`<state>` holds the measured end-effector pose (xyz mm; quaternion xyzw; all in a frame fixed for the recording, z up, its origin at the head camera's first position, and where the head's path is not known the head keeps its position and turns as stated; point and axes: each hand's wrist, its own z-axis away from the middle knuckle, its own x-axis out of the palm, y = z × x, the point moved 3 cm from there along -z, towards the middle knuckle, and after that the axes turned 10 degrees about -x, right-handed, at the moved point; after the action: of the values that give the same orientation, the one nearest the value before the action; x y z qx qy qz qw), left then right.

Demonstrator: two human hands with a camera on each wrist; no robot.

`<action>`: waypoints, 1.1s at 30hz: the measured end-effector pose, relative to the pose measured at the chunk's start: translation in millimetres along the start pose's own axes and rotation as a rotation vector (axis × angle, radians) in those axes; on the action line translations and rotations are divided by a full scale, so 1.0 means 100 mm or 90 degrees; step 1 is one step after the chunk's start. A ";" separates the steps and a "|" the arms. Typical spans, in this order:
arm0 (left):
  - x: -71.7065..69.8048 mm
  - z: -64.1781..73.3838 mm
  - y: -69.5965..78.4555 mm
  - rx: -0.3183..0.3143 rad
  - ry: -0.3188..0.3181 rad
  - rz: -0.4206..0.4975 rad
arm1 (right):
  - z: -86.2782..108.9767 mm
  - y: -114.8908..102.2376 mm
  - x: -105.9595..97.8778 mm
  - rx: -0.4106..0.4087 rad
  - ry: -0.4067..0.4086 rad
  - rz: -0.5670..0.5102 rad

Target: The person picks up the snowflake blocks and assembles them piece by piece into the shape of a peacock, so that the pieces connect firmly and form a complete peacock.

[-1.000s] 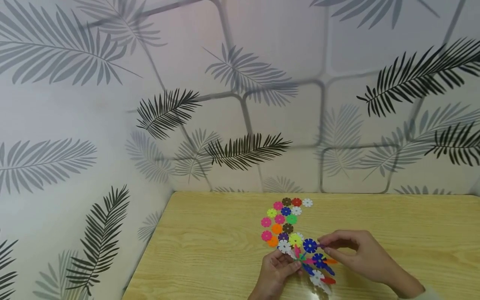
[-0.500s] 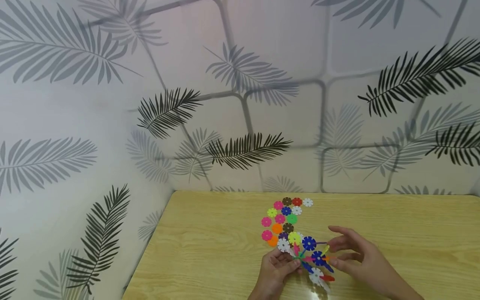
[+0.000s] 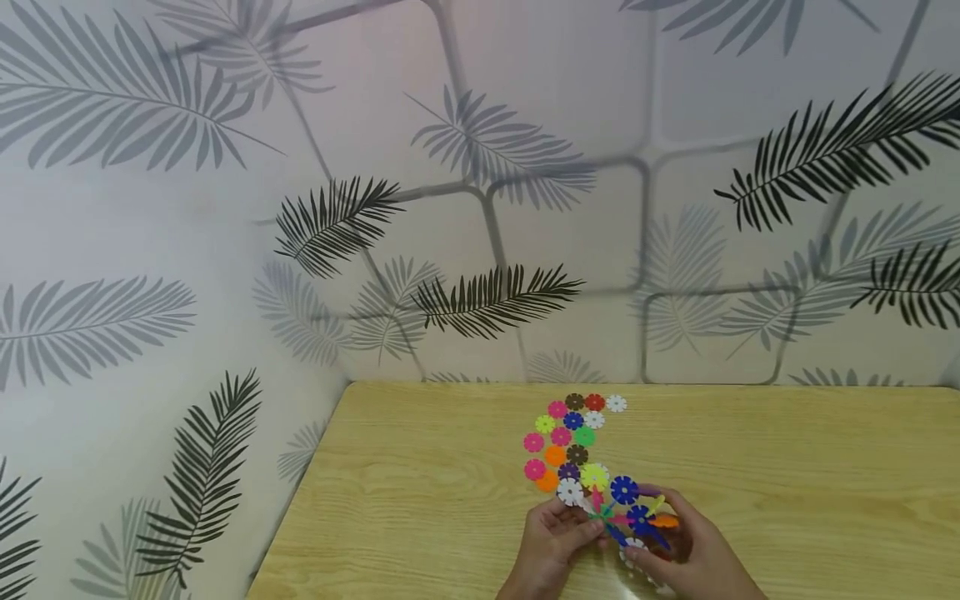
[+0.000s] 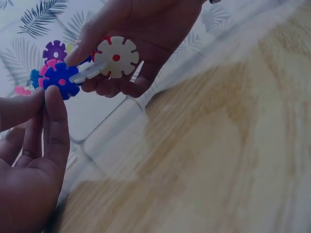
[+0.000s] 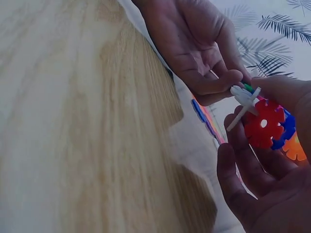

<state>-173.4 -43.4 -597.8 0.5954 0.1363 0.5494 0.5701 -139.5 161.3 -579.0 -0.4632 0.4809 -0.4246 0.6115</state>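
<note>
A cluster of joined, notched plastic snowflake discs (image 3: pixel 641 518) in blue, white, yellow, orange, pink and green is held up between both hands. My left hand (image 3: pixel 551 542) pinches its left side between thumb and fingertips. In the left wrist view, those fingertips meet at a blue disc (image 4: pixel 60 80). My right hand (image 3: pixel 693 550) curls round the right side, thumb in front and fingers behind. A white disc (image 4: pixel 124 48) stands out beside the right fingers. From the right wrist, a red disc (image 5: pixel 265 133) shows between right thumb and fingers; the cluster's centre is partly hidden.
Several coloured snowflake discs (image 3: pixel 561 437) lie in a curved band on the wooden table (image 3: pixel 420 500), just beyond the hands. The table's far edge meets a wall (image 3: pixel 525 233) patterned with leaves.
My right hand has let go of the purple piece at the upper right, opened, then moved down and left to grip the cluster's right side. The left hand keeps its pinch.
</note>
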 end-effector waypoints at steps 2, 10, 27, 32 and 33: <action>0.00 0.00 0.00 -0.002 0.001 -0.006 | 0.01 0.00 0.02 -0.009 0.003 -0.011; -0.01 0.01 0.01 -0.001 0.011 -0.046 | 0.02 -0.05 0.02 -0.017 0.008 -0.032; 0.00 -0.02 0.01 0.003 0.027 -0.043 | -0.04 -0.05 -0.01 0.038 0.013 0.063; 0.02 -0.03 0.02 0.014 0.034 -0.017 | -0.04 -0.07 -0.07 0.041 0.014 0.066; 0.02 -0.03 0.01 0.013 0.040 -0.015 | -0.03 -0.08 -0.09 0.037 0.018 0.067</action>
<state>-175.7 -40.8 -596.4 0.5823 0.1665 0.5596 0.5657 -144.9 167.4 -570.4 -0.4136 0.5006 -0.4122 0.6391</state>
